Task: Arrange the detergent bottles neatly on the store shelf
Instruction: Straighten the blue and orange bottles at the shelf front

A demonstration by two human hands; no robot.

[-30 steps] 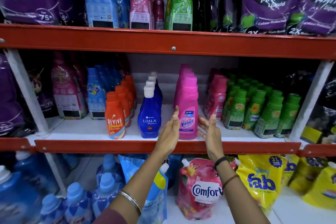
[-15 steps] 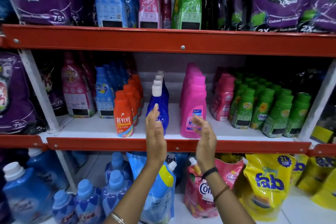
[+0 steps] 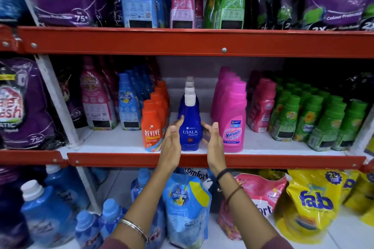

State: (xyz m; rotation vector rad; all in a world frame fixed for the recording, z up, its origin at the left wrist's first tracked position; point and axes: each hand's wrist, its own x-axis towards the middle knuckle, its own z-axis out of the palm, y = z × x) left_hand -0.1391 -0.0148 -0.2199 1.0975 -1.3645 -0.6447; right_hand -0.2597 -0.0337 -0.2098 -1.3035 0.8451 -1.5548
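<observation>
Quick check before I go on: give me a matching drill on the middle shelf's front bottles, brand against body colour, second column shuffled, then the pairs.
Column one:
1. Revive bottle
2. Ujala bottle
3. Vanish bottle
4. Comfort bottle

Column two:
A. pink
B. green
C. orange
D. dark blue

Pairs: 1-C, 2-D, 3-A, 4-B.

The left hand and right hand are open on either side of the Ujala bottle.
</observation>
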